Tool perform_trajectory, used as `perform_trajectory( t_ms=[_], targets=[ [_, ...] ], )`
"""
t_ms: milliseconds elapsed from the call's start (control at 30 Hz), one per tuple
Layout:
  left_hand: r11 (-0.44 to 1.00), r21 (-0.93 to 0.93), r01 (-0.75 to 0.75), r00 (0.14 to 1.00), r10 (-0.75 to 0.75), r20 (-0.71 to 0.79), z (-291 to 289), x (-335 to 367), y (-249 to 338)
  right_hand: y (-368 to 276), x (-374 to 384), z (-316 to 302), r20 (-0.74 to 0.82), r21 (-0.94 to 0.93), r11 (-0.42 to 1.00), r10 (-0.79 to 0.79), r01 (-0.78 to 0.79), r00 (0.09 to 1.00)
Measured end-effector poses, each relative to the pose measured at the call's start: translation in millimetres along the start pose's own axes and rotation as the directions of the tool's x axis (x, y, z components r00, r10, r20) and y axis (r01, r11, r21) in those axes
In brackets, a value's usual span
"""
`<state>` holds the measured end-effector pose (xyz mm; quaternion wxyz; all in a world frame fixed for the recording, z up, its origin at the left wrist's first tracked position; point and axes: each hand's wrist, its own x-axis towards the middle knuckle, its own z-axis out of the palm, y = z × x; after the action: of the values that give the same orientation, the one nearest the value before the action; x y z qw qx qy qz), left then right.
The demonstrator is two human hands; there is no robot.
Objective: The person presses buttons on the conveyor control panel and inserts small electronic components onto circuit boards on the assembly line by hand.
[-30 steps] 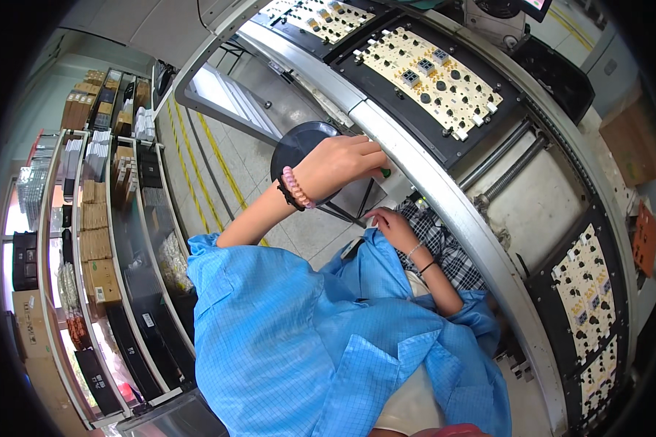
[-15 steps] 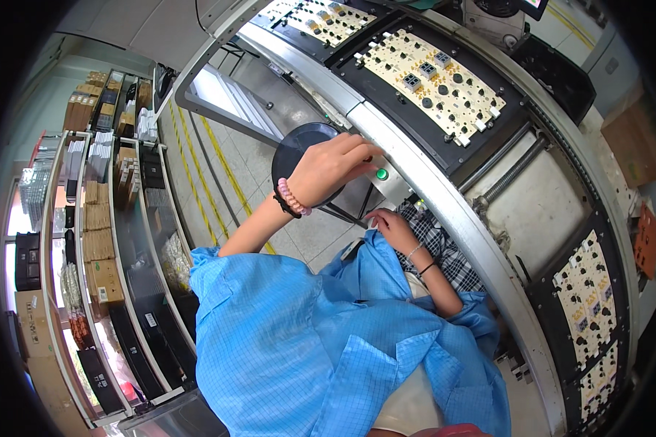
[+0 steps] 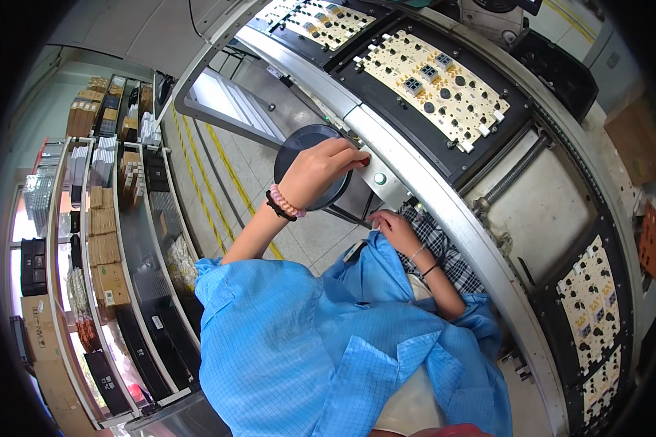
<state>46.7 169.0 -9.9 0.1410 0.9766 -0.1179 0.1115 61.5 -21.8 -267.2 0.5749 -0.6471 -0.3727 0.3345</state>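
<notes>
My left hand (image 3: 315, 175), with a pink coil band and a dark band at the wrist, is at the metal control panel (image 3: 390, 188) on the machine's near edge. Its curled fingertips are closed on a small red button (image 3: 364, 159), partly hidden by them. Just beside it on the panel is a round green button (image 3: 380, 178), pale in the middle. My right hand (image 3: 396, 230) lies over my lap by the plaid cloth (image 3: 455, 256) and my blue coat (image 3: 284, 320). Its fingers are loosely bent and apart, with nothing visible in them.
Cream circuit boards (image 3: 431, 87) with black parts sit in black carriers along the curved silver rail (image 3: 415, 156). Behind my left hand stands a round black stool (image 3: 299, 142). Shelves (image 3: 109, 240) of boxes line the left. Yellow lines (image 3: 222, 171) mark the tiled floor.
My left hand has shifted slightly left and down, and the red button now shows at its fingertips. The green button has gone from bright to pale. My right hand stays on my lap.
</notes>
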Motion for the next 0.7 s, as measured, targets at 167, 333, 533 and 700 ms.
perform_trajectory(
  t_ms=[167, 333, 533, 700],
  targets=[
    [0.981, 0.139, -0.135, 0.989, 0.125, 0.079, -5, 0, -1, 2, 4, 2, -0.005, 0.020, 1.000, -0.004, 0.004, 1.000],
    [0.960, 0.223, -0.171, 0.979, 0.141, 0.146, -5, 1, -1, -2, 5, 3, 0.006, 0.017, 1.000, 0.005, -0.005, 1.000],
    [0.953, 0.177, -0.248, 0.942, 0.194, 0.274, -16, 11, -12, 2, 8, 5, -0.002, -0.005, 1.000, -0.005, 0.005, 1.000],
    [0.928, 0.239, -0.285, 0.935, 0.215, 0.281, -17, 12, -14, 4, 12, 7, -0.009, 0.004, 1.000, -0.028, 0.028, 1.000]
  ],
)
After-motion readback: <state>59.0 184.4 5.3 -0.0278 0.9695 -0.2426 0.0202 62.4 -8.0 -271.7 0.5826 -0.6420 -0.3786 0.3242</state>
